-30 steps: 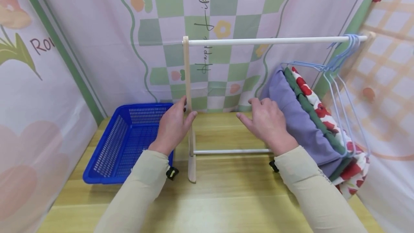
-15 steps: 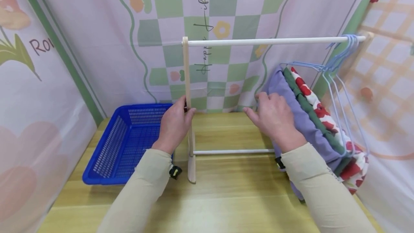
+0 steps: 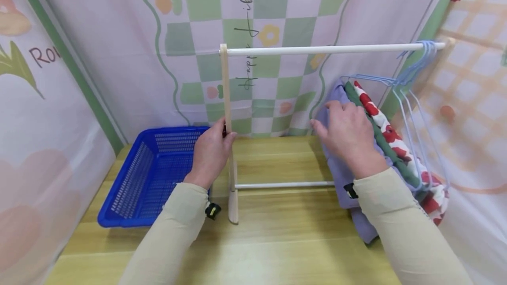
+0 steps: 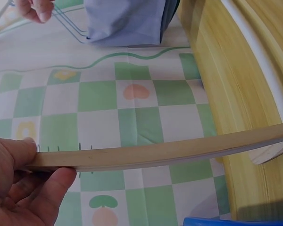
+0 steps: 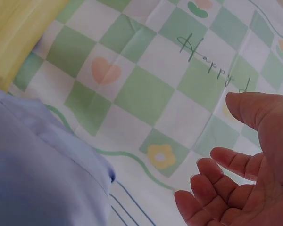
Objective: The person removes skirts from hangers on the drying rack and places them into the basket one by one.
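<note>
My left hand [image 3: 210,153] grips the upright wooden post [image 3: 226,87] of a small clothes rack. In the left wrist view the thumb and fingers [image 4: 56,188] pinch that post [image 4: 155,153]. My right hand [image 3: 350,137] hovers in front of a lavender garment [image 3: 336,175], its fingers loosely bent with nothing between them, as the right wrist view shows. Behind the lavender cloth hang a dark green garment [image 3: 402,170] and a white one with red flowers [image 3: 407,152]. Light blue hangers [image 3: 424,63] cluster at the right end of the white rail [image 3: 317,50].
A blue plastic basket [image 3: 132,179] stands left of the rack on the wooden table [image 3: 285,250]. The rack's lower white bar [image 3: 285,185] runs just above the tabletop. Printed curtains [image 3: 103,47] enclose the back and sides.
My right hand has moved right and slightly up, over the front of the lavender garment. The left hand has stayed at the post. The head view has shifted a little.
</note>
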Motion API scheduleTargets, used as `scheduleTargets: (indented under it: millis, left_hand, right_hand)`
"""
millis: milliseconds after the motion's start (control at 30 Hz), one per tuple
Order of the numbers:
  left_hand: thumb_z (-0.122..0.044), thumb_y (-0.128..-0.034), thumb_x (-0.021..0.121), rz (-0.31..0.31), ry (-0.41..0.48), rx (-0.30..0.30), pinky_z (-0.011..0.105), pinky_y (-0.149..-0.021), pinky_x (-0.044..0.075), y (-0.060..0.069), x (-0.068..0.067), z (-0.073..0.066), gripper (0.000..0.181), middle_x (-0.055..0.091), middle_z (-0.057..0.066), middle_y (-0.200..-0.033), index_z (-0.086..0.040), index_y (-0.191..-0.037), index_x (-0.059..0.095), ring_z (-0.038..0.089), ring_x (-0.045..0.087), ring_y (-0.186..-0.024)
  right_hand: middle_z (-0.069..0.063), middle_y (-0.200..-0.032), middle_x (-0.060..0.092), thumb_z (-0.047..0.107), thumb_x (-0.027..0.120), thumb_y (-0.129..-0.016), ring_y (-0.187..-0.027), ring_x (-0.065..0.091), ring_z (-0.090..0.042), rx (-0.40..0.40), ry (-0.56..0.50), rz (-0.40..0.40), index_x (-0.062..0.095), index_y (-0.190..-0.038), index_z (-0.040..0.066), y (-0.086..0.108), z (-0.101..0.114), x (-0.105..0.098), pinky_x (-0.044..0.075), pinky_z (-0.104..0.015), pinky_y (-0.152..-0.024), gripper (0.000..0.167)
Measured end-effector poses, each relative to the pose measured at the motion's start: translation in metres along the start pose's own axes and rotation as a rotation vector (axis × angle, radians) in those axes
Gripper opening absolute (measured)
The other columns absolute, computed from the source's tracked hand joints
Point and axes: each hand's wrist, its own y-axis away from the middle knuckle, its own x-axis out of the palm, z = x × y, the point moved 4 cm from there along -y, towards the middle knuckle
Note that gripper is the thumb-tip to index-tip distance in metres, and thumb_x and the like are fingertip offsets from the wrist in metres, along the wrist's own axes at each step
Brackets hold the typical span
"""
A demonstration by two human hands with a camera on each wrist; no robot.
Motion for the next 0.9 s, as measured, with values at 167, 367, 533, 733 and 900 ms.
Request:
scheduleTargets:
  millis: [167,367,533,733,900]
  left_hand:
    - [-0.023,-0.1056,0.064,0.001,-0.009,0.001,0.040,-0.075,0.061,0.000,0.000,0.000,0.032,0.075,0.013,-0.112,-0.006,-0.132,0.063,0.026,0.073,-0.092]
    - [-0.023,-0.1053,0.065,-0.006,-0.016,0.010,0.041,-0.075,0.061,0.000,0.001,0.000,0.032,0.075,0.013,-0.112,-0.006,-0.132,0.063,0.026,0.073,-0.092]
    - [-0.023,-0.1051,0.065,-0.010,-0.021,0.011,0.041,-0.075,0.061,0.000,0.001,0.000,0.034,0.075,0.013,-0.113,-0.006,-0.134,0.062,0.027,0.073,-0.093]
    - [-0.022,-0.1047,0.066,-0.023,-0.023,0.014,0.042,-0.076,0.061,0.000,0.001,0.000,0.032,0.076,0.013,-0.112,-0.006,-0.132,0.063,0.027,0.074,-0.093]
    - [-0.022,-0.1047,0.066,-0.023,-0.024,0.014,0.042,-0.075,0.061,0.000,0.001,0.000,0.029,0.076,0.013,-0.110,-0.005,-0.128,0.064,0.028,0.073,-0.090]
  right_hand:
    - [-0.039,-0.125,0.058,0.045,0.066,-0.098,-0.110,0.051,-0.059,0.022,0.024,-0.005,0.057,-0.140,-0.002,-0.004,-0.005,-0.010,0.046,-0.070,-0.086,0.064]
    - [-0.039,-0.125,0.057,0.042,0.065,-0.098,-0.108,0.049,-0.061,0.066,0.054,-0.043,0.055,-0.142,-0.002,-0.007,-0.013,-0.021,0.044,-0.070,-0.084,0.063]
    - [-0.041,-0.121,0.057,0.041,0.065,-0.097,-0.100,0.048,-0.063,0.108,0.083,-0.120,0.058,-0.133,-0.007,-0.009,-0.021,-0.033,0.042,-0.070,-0.082,0.060]
    - [-0.044,-0.115,0.056,0.034,0.062,-0.098,-0.099,0.048,-0.065,0.176,0.067,-0.189,0.054,-0.126,-0.011,-0.011,-0.030,-0.045,0.039,-0.072,-0.086,0.053]
    - [-0.045,-0.123,0.054,0.027,0.052,-0.100,-0.107,0.047,-0.065,0.251,0.078,-0.174,0.052,-0.137,-0.011,-0.011,-0.038,-0.052,0.039,-0.071,-0.091,0.052]
